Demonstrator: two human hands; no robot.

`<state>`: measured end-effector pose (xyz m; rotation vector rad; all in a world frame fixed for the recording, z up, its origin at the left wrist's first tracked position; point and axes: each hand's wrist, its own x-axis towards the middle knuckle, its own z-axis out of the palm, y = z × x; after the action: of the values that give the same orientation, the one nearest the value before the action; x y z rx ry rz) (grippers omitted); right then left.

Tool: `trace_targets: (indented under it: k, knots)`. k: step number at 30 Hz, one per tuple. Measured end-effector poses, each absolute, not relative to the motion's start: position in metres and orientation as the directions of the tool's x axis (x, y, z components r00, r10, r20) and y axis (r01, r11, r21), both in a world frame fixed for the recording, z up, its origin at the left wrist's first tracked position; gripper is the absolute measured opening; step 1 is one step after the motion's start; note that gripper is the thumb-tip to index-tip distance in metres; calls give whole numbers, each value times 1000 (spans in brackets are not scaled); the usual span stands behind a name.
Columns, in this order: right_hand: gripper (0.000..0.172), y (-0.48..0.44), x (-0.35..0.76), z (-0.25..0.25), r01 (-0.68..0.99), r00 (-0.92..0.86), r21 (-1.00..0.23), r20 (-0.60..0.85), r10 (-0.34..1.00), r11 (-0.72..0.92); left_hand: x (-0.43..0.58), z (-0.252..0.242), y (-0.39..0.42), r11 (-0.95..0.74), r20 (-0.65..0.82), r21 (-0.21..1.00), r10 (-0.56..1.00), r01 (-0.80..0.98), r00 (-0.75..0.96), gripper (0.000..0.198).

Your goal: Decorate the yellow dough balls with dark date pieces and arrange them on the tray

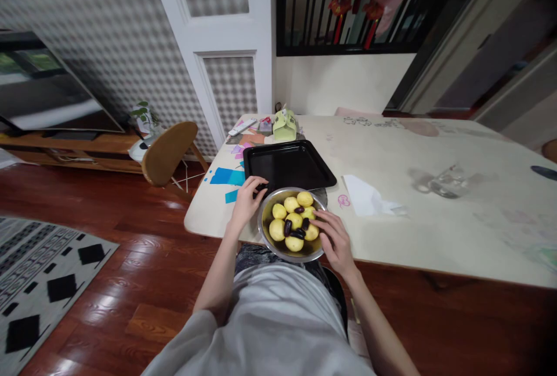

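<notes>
A steel bowl [262, 231] stands at the table's near edge in front of my body. Round yellow fruits [277, 230], lemon-like, fill it, with several glossy dark oblong fruits [288, 227] lying on top. My left hand [248, 205] is left of the bowl, over the near left corner of a black baking tray [287, 164]. Its thumb and fingers pinch a small dark piece that looks like one of the oblong fruits. My right hand [335, 239] reaches over the bowl's right rim, fingers stretched and thumb apart, fingertips beside a dark fruit [306, 223].
Beyond the tray are a green paper box [285, 125] and a white remote [242, 127]. Blue paper pieces [226, 176] lie left of the tray, a white tissue [368, 196] to its right. Farther right is a clear glass vessel [448, 183]. A wooden chair [169, 152] stands left.
</notes>
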<state>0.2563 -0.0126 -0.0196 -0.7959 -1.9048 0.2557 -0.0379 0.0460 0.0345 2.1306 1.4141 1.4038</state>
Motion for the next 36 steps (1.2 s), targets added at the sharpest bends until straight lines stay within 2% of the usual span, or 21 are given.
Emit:
trace_targets:
  k: [10,18,22,25,28,32,36]
  knots:
    - [33,-13,257,-19,420,-261,-515,720,643,747,-44,4,63,-403,515,504,850,764,108,19]
    - [33,-14,257,-18,417,-264,-511,723,638,752,-39,31,30,-512,599,527,790,678,131,17]
    - [33,-14,257,-18,423,-264,-517,716,647,744,-32,59,-2,-597,527,539,789,594,315,23]
    - [33,-14,257,-18,427,-268,-523,706,656,738,-22,69,-20,-637,410,552,769,538,489,42]
    - [34,-15,258,-19,433,-267,-532,696,667,728,-9,66,-28,-640,324,516,762,570,562,57]
    - [34,-15,257,-18,434,-271,-526,698,663,732,5,60,-30,-635,276,433,769,640,577,47]
    - [34,-15,256,-17,427,-272,-519,707,653,740,10,58,-30,-661,294,416,747,624,596,31]
